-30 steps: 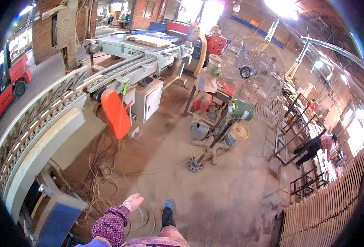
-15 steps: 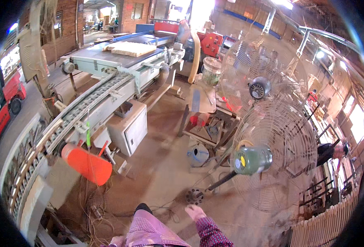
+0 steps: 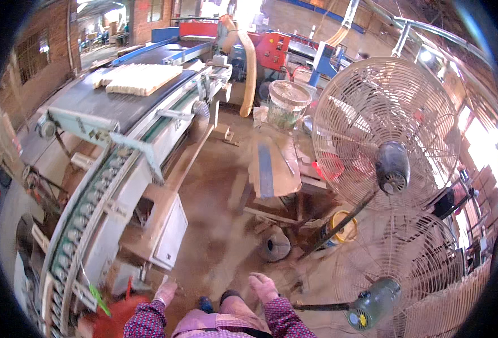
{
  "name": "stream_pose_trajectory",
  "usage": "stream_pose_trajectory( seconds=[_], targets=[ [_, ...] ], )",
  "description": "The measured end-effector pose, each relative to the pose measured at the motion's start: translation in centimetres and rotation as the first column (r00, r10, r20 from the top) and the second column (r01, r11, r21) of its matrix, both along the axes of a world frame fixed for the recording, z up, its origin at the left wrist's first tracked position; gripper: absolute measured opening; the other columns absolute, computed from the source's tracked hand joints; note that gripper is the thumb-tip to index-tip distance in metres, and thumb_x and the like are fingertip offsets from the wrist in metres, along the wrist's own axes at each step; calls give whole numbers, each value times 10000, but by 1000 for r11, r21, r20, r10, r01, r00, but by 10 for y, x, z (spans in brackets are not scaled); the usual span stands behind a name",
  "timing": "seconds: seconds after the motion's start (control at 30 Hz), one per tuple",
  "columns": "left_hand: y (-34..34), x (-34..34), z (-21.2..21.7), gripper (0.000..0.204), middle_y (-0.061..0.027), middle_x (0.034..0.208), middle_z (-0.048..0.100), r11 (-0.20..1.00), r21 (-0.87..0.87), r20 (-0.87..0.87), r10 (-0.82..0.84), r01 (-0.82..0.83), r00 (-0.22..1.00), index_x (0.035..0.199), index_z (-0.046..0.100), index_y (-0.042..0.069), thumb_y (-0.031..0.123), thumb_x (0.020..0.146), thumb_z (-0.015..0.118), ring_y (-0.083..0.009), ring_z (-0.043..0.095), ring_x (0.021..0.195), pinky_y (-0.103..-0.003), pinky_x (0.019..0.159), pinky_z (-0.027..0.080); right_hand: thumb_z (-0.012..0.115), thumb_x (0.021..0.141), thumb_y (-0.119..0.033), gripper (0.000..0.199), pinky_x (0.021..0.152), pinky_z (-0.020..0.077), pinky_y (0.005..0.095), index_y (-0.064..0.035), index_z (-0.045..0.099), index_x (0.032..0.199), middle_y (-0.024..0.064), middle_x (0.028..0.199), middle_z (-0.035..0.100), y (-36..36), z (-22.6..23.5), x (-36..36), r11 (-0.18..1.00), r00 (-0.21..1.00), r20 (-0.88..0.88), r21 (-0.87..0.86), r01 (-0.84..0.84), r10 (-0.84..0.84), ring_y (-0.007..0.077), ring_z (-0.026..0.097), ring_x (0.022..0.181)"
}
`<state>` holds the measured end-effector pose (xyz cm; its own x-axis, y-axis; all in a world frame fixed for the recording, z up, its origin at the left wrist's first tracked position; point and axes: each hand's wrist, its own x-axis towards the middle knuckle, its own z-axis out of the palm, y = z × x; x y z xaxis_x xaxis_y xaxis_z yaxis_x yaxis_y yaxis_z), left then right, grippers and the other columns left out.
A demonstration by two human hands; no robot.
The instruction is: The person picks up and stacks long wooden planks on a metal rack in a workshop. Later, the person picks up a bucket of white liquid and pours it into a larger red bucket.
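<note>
My left hand [image 3: 166, 292] hangs low with its fingers loosely bent and nothing in it. Below and left of it is a blurred orange-red rounded object [image 3: 122, 318], and beyond it stands a white cabinet [image 3: 170, 232]. To the right of my body, my right hand [image 3: 263, 287] is held out, its fingers loosely bent and holding nothing. A fan with a green motor [image 3: 375, 304] stands nearest to that hand, its dark bar reaching toward my sleeve. Neither hand touches anything. My two shoes show between them.
A curved roller conveyor [image 3: 94, 205] runs along the left to a belt table [image 3: 71, 107] bearing pale wooden pieces [image 3: 142, 79]. A second wire-caged fan [image 3: 392, 169] stands at the right. Ahead are a cardboard sheet [image 3: 277, 169], a lidded bucket [image 3: 288, 101] and a yellow-rimmed bucket [image 3: 343, 226].
My body has moved forward, so the conveyor, cabinet and fans appear nearer and lower. My left hand has come further into view. The red forklift has nearly left the view at left.
</note>
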<state>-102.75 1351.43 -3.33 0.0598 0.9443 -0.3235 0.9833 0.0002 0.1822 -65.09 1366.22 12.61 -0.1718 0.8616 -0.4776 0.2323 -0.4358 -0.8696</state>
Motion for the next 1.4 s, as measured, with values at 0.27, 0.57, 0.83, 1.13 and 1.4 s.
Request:
stream_pose_trajectory(
  seconds=[0.27, 0.57, 0.83, 1.13, 1.4],
  targets=[
    [253, -50, -2, 231, -190, 1215, 548, 997, 74, 251, 8, -27, 968, 1077, 588, 100, 175, 882, 491, -356, 521, 1158, -415, 969, 442, 659, 907, -155, 350, 644, 520, 264, -4, 567, 1209, 66, 975, 659, 211, 24, -53, 904, 832, -354, -194, 381, -427, 143, 623, 748],
    [495, -23, 154, 585, -191, 1417, 473, 916, -253, 653, 399, -311, 643, 1386, 439, -14, 362, 944, 510, -287, 428, 1336, -336, 1120, 309, 626, 932, -228, 278, 575, 521, 306, -63, 581, 1152, 47, 906, 644, 551, 36, -75, 834, 750, -462, 36, 550, -474, 164, 623, 685],
    [730, 3, 236, 571, -163, 1427, 472, 989, -71, 845, 127, -126, 520, 1400, 437, 16, 336, 942, 556, -270, 428, 1341, -341, 1114, 320, 654, 913, -279, 448, 665, 505, 289, -57, 518, 1278, 50, 1073, 613, 772, 89, -48, 623, 656, -519, 271, 734, -548, 157, 590, 853],
    [937, 1, 270, 566, -158, 1451, 445, 982, 171, 863, -113, -75, 493, 1415, 412, 12, 294, 951, 570, -251, 387, 1370, -335, 1130, 294, 632, 911, -421, 532, 809, 497, 330, 66, 598, 1122, 138, 1065, 662, 920, 63, 65, 421, 444, 171, 715, 558, -879, 203, 616, 954],
    [1084, 9, 267, 570, -202, 1451, 425, 970, 207, 948, -168, -125, 271, 1390, 426, -28, 177, 903, 639, -273, 369, 1378, -342, 1145, 273, 604, 901, -414, 521, 957, 447, 405, 29, 606, 1175, 234, 1143, 641, 948, 113, 19, 644, 390, 512, 614, 457, -765, 356, 598, 1096]
  ],
)
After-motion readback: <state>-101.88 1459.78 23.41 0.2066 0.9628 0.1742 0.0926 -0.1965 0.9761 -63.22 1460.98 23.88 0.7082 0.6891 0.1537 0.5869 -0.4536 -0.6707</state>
